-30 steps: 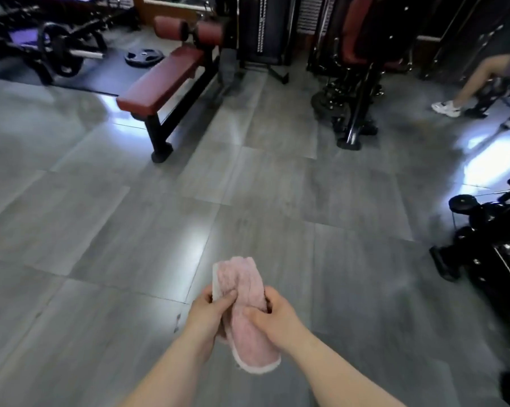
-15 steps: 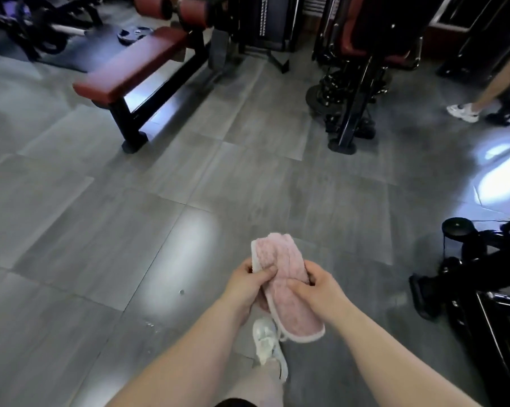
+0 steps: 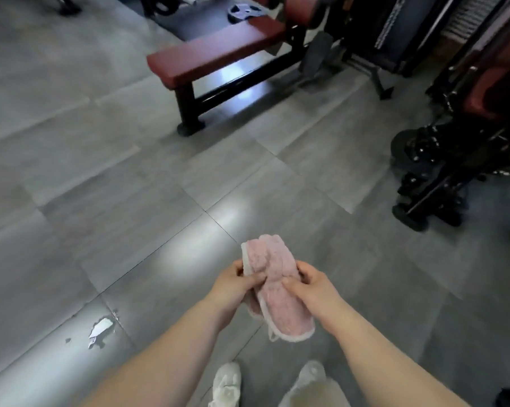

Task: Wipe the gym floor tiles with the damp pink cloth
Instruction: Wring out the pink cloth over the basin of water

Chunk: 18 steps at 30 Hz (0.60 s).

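A folded pink cloth with a pale edge hangs in the air in front of me, well above the grey floor tiles. My left hand grips its left side, thumb on top. My right hand pinches its right side. My two white shoes stand on the tiles below the cloth.
A red padded bench on a black frame stands ahead. Black gym machines crowd the right side. A weight plate lies behind the bench. A chipped patch marks a tile joint at lower left.
The view has tipped down and swung left, so the bench and machines look closer and both shoes now show. Both hands keep the same hold on the cloth.
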Each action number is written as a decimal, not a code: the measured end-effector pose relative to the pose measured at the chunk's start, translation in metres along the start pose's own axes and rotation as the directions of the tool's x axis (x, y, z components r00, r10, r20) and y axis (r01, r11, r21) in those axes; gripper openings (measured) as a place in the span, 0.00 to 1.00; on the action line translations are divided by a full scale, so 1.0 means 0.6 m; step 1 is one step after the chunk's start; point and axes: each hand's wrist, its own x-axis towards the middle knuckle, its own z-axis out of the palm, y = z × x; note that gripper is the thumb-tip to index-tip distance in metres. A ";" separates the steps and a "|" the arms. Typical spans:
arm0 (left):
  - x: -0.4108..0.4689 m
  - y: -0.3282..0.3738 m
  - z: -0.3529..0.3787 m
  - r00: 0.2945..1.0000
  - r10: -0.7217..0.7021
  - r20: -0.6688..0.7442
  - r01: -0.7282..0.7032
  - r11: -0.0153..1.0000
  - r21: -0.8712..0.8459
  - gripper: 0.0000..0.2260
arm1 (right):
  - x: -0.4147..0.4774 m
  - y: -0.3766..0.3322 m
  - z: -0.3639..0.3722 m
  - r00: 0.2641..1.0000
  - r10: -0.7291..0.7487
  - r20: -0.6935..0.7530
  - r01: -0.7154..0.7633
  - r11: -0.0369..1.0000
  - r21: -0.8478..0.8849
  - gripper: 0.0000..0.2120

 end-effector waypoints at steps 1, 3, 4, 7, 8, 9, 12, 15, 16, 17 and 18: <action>0.013 0.013 0.006 0.998 0.024 -0.063 -0.026 0.999 -0.038 0.16 | 0.029 -0.019 -0.013 0.998 -0.025 0.055 0.028 0.998 -0.049 0.12; 0.038 0.039 0.021 0.981 0.086 -0.176 -0.106 0.989 -0.107 0.11 | 0.088 -0.055 -0.034 0.983 -0.060 0.171 0.080 0.990 -0.112 0.11; 0.051 0.050 0.028 0.967 0.107 -0.233 -0.142 0.980 -0.140 0.08 | 0.118 -0.071 -0.043 0.971 -0.066 0.230 0.098 0.987 -0.129 0.11; 0.097 0.068 0.055 0.900 0.151 -0.409 -0.253 0.945 -0.206 0.10 | 0.202 -0.108 -0.064 0.902 -0.071 0.427 0.166 0.968 -0.190 0.10; 0.111 0.066 0.067 0.867 0.164 -0.470 -0.293 0.931 -0.217 0.13 | 0.227 -0.113 -0.072 0.870 -0.094 0.485 0.222 0.951 -0.214 0.10; 0.122 0.058 0.081 0.831 0.159 -0.532 -0.331 0.912 -0.244 0.13 | 0.250 -0.114 -0.083 0.838 -0.111 0.534 0.275 0.932 -0.238 0.10; 0.140 0.001 0.150 0.682 0.005 -0.732 -0.392 0.847 -0.359 0.10 | 0.301 -0.114 -0.142 0.784 -0.120 0.609 0.387 0.861 -0.329 0.10; 0.145 -0.103 0.236 0.542 -0.265 -0.798 -0.290 0.832 -0.473 0.11 | 0.340 -0.095 -0.214 0.780 -0.092 0.619 0.410 0.822 -0.395 0.10; 0.144 -0.142 0.260 0.493 -0.334 -0.803 -0.230 0.840 -0.491 0.12 | 0.353 -0.084 -0.232 0.786 -0.071 0.615 0.405 0.810 -0.424 0.11; 0.145 -0.179 0.282 0.454 -0.384 -0.804 -0.171 0.848 -0.502 0.12 | 0.372 -0.065 -0.245 0.793 -0.047 0.608 0.399 0.793 -0.459 0.11; 0.148 -0.215 0.302 0.429 -0.421 -0.799 -0.119 0.851 -0.512 0.12 | 0.393 -0.041 -0.257 0.805 -0.022 0.593 0.392 0.769 -0.504 0.13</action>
